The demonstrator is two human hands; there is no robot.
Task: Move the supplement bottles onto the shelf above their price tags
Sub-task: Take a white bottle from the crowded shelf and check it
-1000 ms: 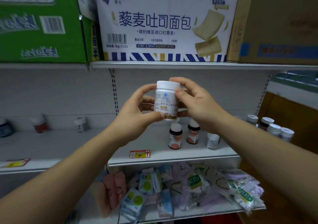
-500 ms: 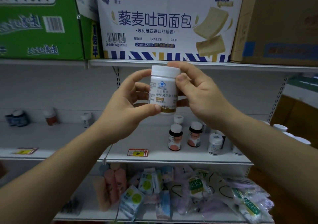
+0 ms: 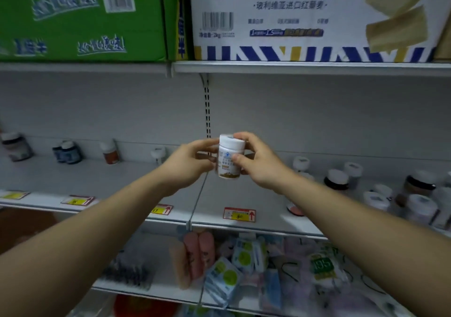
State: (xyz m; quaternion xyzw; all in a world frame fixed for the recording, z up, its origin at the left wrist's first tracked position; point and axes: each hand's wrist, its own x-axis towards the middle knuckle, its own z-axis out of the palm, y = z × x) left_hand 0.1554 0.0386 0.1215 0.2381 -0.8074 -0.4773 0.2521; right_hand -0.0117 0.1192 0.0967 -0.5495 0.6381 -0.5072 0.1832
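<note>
A white supplement bottle (image 3: 229, 157) with a white cap and a gold band at its base is held upright in the air over the grey middle shelf (image 3: 256, 199). My left hand (image 3: 188, 164) grips its left side and my right hand (image 3: 258, 162) grips its cap and right side. A red and yellow price tag (image 3: 239, 214) sits on the shelf edge below the bottle, and another price tag (image 3: 161, 210) lies to its left. Several more bottles (image 3: 375, 194) stand on the shelf at the right.
Dark and white bottles (image 3: 67, 152) stand spaced along the back of the left shelf section. A green carton (image 3: 80, 16) and a white bread carton (image 3: 312, 16) sit on the top shelf. Packets (image 3: 246, 263) fill the lower shelf.
Both hands have carried the bottle forward and lower, toward the middle shelf. My view has swung left, so more of the left shelf section shows.
</note>
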